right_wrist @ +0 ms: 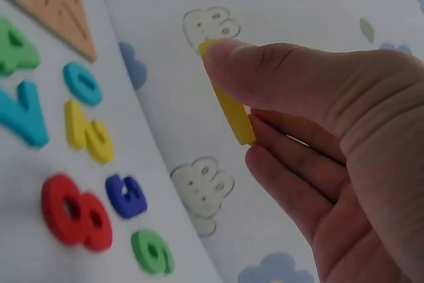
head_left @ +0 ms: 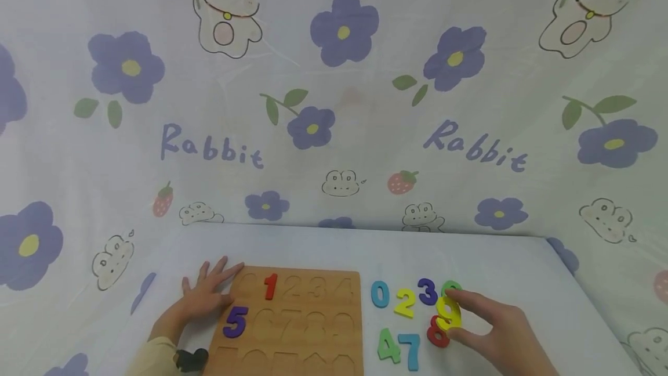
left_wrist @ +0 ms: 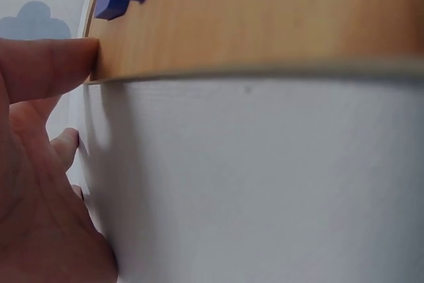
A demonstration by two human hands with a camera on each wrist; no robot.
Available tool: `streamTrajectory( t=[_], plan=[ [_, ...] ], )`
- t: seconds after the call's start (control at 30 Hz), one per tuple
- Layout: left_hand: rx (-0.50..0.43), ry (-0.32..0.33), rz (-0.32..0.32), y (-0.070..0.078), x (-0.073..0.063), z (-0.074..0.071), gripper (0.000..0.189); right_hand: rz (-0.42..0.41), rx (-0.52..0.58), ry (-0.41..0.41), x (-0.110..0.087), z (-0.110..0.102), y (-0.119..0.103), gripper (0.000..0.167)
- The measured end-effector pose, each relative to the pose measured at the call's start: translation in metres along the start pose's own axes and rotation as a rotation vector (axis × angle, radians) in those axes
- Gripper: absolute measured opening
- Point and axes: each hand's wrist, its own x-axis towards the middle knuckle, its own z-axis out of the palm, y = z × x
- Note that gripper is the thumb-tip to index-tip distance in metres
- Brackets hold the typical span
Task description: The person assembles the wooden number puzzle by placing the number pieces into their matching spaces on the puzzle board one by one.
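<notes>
Between thumb and fingers my right hand (head_left: 496, 325) pinches a yellow number 9 (head_left: 449, 314), raised above the table. In the right wrist view the yellow 9 (right_wrist: 230, 111) shows edge-on. My left hand (head_left: 205, 297) lies spread at the left edge of the wooden number board (head_left: 297, 340), its thumb and index fingertip at that edge. On the board are a red 1 (head_left: 270, 286) and a purple 5 (head_left: 235, 322). Below the raised 9, a red 8 (head_left: 438, 335) and a green 6 (head_left: 451, 288) are partly covered.
Right of the board lie a blue 0 (head_left: 380, 294), a yellow 2 (head_left: 405, 303), a purple 3 (head_left: 427, 292), a green 4 (head_left: 388, 347) and a blue 7 (head_left: 411, 351). A patterned curtain (head_left: 365, 91) hangs behind the white table (head_left: 522, 271).
</notes>
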Motion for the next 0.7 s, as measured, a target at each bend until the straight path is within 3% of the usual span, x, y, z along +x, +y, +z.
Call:
streamTrajectory(
  t=[0.33, 0.7],
  plan=[
    [0.001, 0.008, -0.001, -0.005, 0.004, 0.003, 0.076, -0.163, 0.071, 0.078, 0.014, 0.006, -0.044, 0.060],
    [-0.015, 0.015, 0.004, -0.005, 0.002, 0.003, 0.076, -0.183, 0.131, 0.028, 0.034, 0.026, -0.077, 0.062]
  ],
)
